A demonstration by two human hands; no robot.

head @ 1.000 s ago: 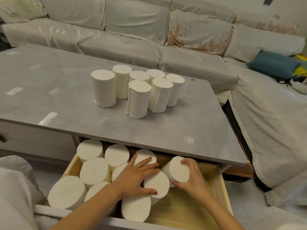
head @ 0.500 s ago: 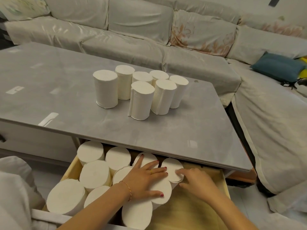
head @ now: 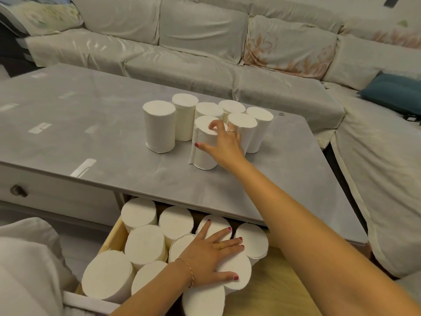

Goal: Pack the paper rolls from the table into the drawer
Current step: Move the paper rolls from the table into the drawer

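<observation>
Right hand on a table roll; left hand flat on the packed rolls.

Right hand [head: 224, 145] reaches over the grey table [head: 91, 124], fingers and thumb curled around the nearest upright roll [head: 202, 153]; six more rolls [head: 159, 126] stand at its 9 to 1 o'clock. Left hand [head: 210, 258], fingers straight and spread, presses the rolls in the open drawer [head: 273, 293] at 6 o'clock.

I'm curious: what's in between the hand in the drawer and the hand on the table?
In the head view, only bare grey table top and its front edge lie between the left hand and right hand.
</observation>
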